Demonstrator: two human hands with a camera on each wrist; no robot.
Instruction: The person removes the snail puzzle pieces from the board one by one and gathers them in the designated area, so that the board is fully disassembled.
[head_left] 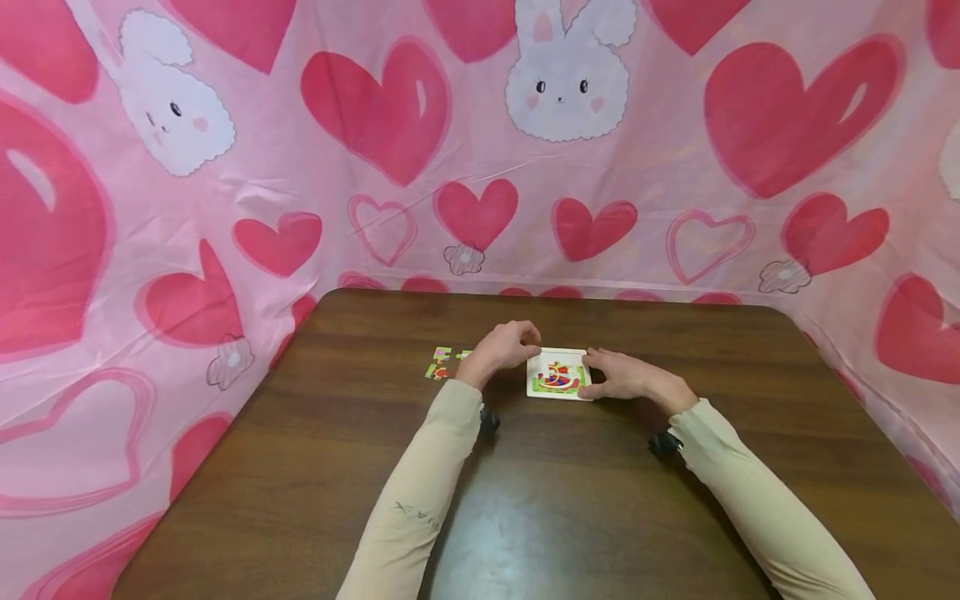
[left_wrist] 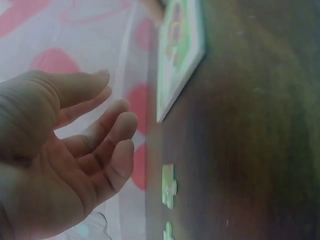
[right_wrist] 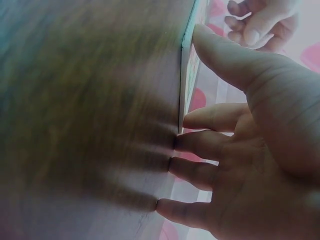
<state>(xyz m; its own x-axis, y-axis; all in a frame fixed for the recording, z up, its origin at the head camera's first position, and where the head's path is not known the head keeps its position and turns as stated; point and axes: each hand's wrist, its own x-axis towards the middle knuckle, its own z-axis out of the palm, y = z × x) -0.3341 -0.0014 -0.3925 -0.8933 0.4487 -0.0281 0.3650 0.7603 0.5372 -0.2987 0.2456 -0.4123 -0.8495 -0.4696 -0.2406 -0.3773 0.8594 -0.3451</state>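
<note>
From pieces (head_left: 442, 353), past left hand (head_left: 502, 347), to tray (head_left: 538, 363)

Loose on the tabletop (head_left: 543, 517), pieces near nine o'clock from the left hand. There, bent fingers apart, gripping nothing visible. At five o'clock from those, a flat-lying tray, long axis hard to tell. At its three o'clock edge, right hand (head_left: 624, 375), nearer, touching with spread fingers.

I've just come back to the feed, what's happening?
A person's right hand touches the right side of a flat, white-rimmed puzzle board bearing a red-and-green picture. The left hand, fingers loosely bent and holding nothing, is near its far-left corner. Small, flat green jigsaw pieces lie left of the board on the brown wood-grain table.
</note>
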